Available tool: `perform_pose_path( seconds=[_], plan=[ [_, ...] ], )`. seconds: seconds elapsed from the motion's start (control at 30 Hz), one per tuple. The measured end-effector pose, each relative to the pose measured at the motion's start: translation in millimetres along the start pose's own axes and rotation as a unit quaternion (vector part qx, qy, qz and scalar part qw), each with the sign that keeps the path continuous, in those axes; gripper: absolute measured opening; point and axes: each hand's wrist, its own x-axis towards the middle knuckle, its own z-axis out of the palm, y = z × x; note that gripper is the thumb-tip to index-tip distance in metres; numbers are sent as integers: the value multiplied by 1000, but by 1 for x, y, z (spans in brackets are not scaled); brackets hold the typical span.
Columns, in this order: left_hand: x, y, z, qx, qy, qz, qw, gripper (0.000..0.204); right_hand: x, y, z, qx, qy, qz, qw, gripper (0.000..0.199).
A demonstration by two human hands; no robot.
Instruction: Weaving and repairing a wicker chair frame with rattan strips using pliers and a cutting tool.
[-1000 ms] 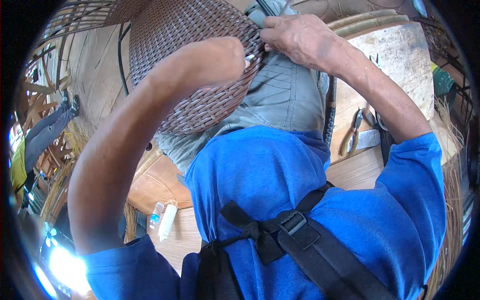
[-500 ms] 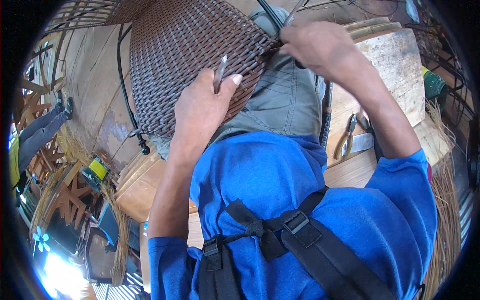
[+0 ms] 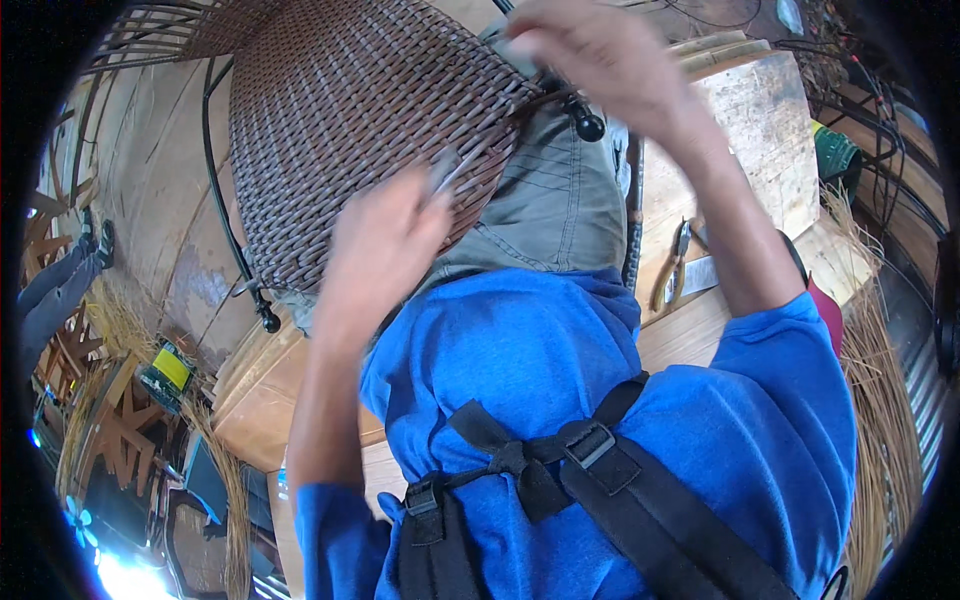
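Well, the left hand (image 3: 385, 228) pinches a slim tool (image 3: 446, 172) — right grip (image 3: 600, 55) I can't tell.

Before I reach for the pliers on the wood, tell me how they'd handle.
The pliers look rather heavy for their size, given the metal head. They'll probably slide rather than roll, since the splayed handles lie flat.

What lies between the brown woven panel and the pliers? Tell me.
Between the woven panel and the pliers, the head view shows a grey-green trouser leg, then a dark bar and a strip of wood.
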Motion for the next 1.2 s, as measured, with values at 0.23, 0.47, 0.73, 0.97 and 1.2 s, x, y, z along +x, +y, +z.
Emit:
perform_pose_path(
  seconds=[0.23,0.47,0.73,0.97,1.2],
  plan=[
    [-61,16,-65,-38,111,-37,992,19,-12,-48,25,150,-111,-144,972,41],
    [2,6,-13,273,14,64,960,19,-17,3,4,-23,-108,-19,994,21],
    [13,13,-8,340,14,63,938,18,-22,3,6,-46,-98,-5,994,21],
    [16,27,-11,356,-16,50,933,16,-21,2,3,-51,-106,-20,993,22],
    [19,33,-4,376,-13,76,924,14,-14,-14,0,-120,-144,-34,982,20]
  ],
)
